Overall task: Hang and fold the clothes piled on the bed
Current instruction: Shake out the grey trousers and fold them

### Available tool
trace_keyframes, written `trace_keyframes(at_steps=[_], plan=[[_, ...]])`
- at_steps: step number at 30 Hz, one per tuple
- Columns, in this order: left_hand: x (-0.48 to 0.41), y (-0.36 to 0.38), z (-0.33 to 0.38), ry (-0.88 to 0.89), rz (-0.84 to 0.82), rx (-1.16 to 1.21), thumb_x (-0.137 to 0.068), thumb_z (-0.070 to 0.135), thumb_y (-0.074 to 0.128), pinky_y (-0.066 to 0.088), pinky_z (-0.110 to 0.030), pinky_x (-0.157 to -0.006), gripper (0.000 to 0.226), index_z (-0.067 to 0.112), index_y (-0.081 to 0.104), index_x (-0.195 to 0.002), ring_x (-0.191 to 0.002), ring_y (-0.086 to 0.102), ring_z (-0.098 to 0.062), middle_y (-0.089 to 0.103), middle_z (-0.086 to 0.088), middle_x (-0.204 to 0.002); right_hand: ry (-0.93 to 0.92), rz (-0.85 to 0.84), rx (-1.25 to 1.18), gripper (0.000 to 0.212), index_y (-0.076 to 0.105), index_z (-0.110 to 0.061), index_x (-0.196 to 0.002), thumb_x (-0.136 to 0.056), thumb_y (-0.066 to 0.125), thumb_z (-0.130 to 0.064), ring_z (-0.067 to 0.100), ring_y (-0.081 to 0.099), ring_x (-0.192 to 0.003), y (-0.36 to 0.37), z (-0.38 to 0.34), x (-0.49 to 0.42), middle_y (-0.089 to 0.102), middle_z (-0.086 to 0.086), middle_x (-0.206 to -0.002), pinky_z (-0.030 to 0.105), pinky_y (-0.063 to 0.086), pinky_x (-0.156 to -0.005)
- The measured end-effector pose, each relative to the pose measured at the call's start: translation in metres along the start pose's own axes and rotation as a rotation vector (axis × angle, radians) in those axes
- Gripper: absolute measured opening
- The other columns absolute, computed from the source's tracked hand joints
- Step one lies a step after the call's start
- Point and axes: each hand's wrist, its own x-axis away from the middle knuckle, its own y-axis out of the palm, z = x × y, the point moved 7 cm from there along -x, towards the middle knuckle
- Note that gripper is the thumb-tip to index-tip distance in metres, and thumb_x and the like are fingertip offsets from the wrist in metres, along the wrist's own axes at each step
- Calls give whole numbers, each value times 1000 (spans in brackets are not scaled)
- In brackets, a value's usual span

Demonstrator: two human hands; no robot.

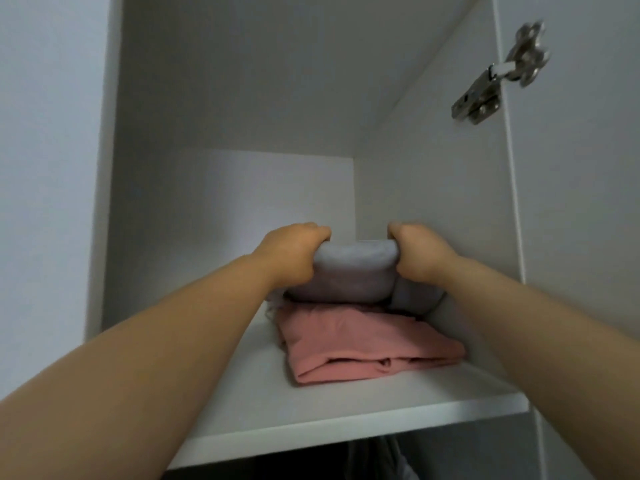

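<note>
Now both arms reach up, left hand [291,252] and right hand [420,252] gripping (fingers curled) grey garment [355,271].

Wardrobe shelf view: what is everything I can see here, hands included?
grey folded garment: one, pale grey, on top of the pink one, held at both ends
pink folded garment: one, pink, lying on the shelf, toward its right side
shelf: one, white, inside the wardrobe
hinge: one, metal, upper right on the wardrobe side and door
dark clothing: count unclear, below the shelf
left hand: grips the grey garment's left end
right hand: grips its right end
</note>
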Motion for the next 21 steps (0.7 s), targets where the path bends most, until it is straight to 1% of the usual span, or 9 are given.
trace_keyframes(at_steps=[2,5,7,10,12,13,15,18,21], plan=[[5,0,2,-10,-120,130,-73,11,62,42,-28,-69,25,21,54,-94,-90,57,-24,59,-1,-95,28,-211,20,22,54,-9,-100,-79,58,-5,33,58,-104,3,-2,5,61,18,-111,28,41,-72],[25,23,15,-27,-595,322,-76,16,73,45,-23,-65,23,24,61,-93,-82,56,-14,59,7,-86,32,-933,234,44,54,0,-122,-82,70,-6,22,54,-97,32,-13,37,58,11,-108,17,43,-59],[39,31,21,-82,-792,565,-80,16,74,46,-20,-67,17,24,66,-93,-77,56,-8,61,8,-81,-11,-1114,280,43,49,6,-129,-88,60,1,20,47,-95,32,-22,48,54,10,-96,9,39,-53],[44,30,24,-118,-780,736,-83,28,72,48,-26,-75,19,18,70,-99,-77,58,-7,63,3,-86,-62,-1033,260,48,41,-4,-140,-93,53,-3,22,52,-108,20,-36,40,53,12,-124,11,42,-64],[44,30,25,-81,-709,532,-79,42,74,48,-22,-74,31,20,69,-101,-78,56,-6,61,9,-85,-103,-951,215,57,38,-10,-143,-92,61,-16,25,48,-125,20,-44,32,43,10,-142,23,46,-91],[46,31,26,-56,-691,423,-76,46,74,47,-22,-76,37,24,65,-105,-83,55,-6,58,12,-88,-116,-943,181,65,35,-12,-145,-89,65,-23,25,42,-131,23,-48,34,39,8,-146,27,40,-103],[53,39,29,-36,-697,275,-75,46,75,46,-25,-85,48,30,55,-115,-95,52,-11,51,13,-100,-108,-978,165,82,26,-17,-149,-83,72,-28,23,35,-136,35,-50,43,32,5,-150,29,30,-111],[60,41,23,-68,-587,186,-78,35,72,42,-24,-77,48,28,51,-120,-93,49,-14,46,9,-100,-97,-873,182,78,35,-22,-144,-76,75,-17,24,44,-128,50,-47,53,41,5,-144,32,38,-105],[52,23,16,-142,-273,167,-76,27,66,37,-24,-67,28,24,61,-103,-89,56,-22,57,1,-92,-105,-457,95,38,60,-16,-117,-79,63,-15,29,60,-106,41,-49,45,62,11,-120,29,45,-82]])
